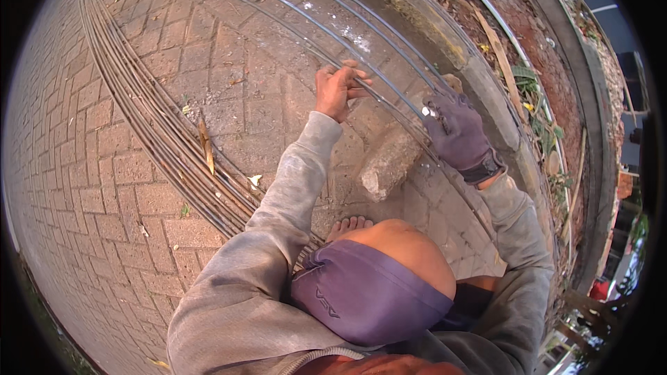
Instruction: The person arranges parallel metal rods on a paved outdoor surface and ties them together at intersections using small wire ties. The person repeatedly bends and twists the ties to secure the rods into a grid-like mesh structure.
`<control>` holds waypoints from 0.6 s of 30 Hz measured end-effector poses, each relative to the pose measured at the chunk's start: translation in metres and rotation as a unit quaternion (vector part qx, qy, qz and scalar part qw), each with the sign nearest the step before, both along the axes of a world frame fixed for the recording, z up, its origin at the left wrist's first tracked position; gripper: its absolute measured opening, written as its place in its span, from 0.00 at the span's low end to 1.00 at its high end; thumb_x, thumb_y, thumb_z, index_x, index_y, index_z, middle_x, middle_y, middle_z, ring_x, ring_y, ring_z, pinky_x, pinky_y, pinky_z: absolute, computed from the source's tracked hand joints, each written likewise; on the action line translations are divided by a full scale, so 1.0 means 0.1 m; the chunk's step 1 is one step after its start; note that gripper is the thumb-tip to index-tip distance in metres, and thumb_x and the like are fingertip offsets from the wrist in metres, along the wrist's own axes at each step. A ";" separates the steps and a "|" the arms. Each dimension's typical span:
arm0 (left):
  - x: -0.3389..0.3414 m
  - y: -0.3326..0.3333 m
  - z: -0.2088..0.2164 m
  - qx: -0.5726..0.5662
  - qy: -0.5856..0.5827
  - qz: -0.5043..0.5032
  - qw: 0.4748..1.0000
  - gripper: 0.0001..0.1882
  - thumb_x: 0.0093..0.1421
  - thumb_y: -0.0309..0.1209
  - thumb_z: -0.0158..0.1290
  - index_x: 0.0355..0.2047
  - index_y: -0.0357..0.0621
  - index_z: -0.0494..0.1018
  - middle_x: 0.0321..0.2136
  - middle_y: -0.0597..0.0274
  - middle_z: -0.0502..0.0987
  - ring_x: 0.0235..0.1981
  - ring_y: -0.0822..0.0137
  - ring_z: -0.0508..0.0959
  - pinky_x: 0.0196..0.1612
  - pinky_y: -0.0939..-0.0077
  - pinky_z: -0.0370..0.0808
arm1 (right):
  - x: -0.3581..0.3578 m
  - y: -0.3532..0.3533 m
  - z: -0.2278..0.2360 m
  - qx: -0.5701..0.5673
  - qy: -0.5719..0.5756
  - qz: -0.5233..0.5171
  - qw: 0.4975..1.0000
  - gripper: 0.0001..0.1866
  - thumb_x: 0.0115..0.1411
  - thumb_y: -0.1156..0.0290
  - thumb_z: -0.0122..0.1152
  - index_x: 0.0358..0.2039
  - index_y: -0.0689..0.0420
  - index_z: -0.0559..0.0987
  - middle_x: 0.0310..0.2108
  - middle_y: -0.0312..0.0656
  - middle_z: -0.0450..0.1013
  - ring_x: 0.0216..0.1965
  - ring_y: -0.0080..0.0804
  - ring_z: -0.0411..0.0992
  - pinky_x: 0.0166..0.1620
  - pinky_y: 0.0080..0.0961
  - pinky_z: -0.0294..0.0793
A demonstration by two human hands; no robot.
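Observation:
My bare left hand point(340, 89) is closed around a long, thin metal rod point(397, 112), fingers curled over it. In a purple glove, my right hand point(458, 130) closes over the rods farther right. Small white bits show at its fingertips, and I cannot make out what they are. Several bluish-grey rods point(300, 8) run in from the far left and pass beneath or beside the glove. Under the rods, between my hands and my knee, lies a rough stone block point(390, 163).
A long bundle of rusty rods point(149, 125) lies on brick paving point(104, 160) to my left. A concrete kerb point(417, 17) with worn yellow paint curves along the right. Beyond it are soil, plants and a wooden strip point(501, 62). My bare foot point(349, 226) is near the block.

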State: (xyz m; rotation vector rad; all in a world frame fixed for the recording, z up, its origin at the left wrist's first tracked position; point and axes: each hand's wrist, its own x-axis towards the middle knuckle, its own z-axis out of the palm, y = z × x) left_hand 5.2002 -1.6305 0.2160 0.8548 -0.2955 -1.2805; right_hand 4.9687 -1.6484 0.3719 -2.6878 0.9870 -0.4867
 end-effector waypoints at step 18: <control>-0.23 0.32 0.32 0.042 -0.121 0.121 0.984 0.14 0.68 0.36 0.52 0.29 0.36 0.71 0.15 0.60 0.71 0.14 0.64 0.74 0.19 0.66 0.77 | -1.45 0.71 -0.59 0.260 -0.144 -0.267 0.917 0.12 0.58 0.63 0.63 0.33 0.61 0.81 0.21 0.47 0.77 0.22 0.39 0.77 0.30 0.33 0.75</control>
